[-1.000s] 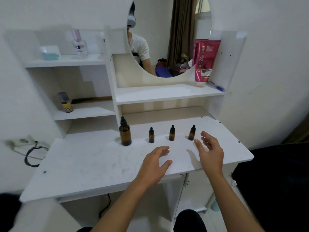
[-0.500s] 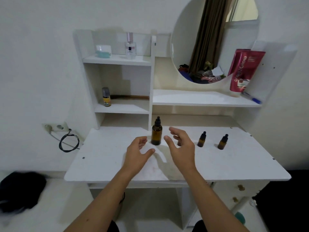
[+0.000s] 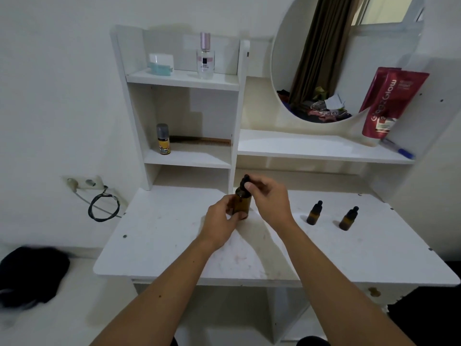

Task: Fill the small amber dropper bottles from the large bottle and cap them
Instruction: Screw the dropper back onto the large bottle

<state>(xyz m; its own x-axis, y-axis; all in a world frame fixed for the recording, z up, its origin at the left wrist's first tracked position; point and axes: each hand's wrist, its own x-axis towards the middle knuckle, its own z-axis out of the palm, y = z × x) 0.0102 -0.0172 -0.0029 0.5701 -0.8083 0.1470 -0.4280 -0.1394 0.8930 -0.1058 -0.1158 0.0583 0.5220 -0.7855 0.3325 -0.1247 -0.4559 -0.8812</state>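
The large amber bottle (image 3: pixel 241 203) with a black dropper cap stands upright on the white vanity table (image 3: pixel 162 245), near its middle back. My left hand (image 3: pixel 220 224) grips its body from the left. My right hand (image 3: pixel 268 199) pinches the black dropper cap at the top. Two small amber dropper bottles stand capped to the right, one (image 3: pixel 314 213) nearer the hands and one (image 3: pixel 348 219) farther right. A third small bottle is hidden behind my right hand.
White shelves rise behind the table with a perfume bottle (image 3: pixel 205 57), a jar (image 3: pixel 161 64), a yellow-labelled can (image 3: pixel 163 139) and a comb. A round mirror (image 3: pixel 331 58) and a red tube (image 3: pixel 385 103) stand at right. A wall socket with a black cable (image 3: pixel 102 206) is at left.
Both hands have moved forward from hovering open over the table and taken hold of the large bottle, left on its body, right on its cap. The view has shifted slightly.
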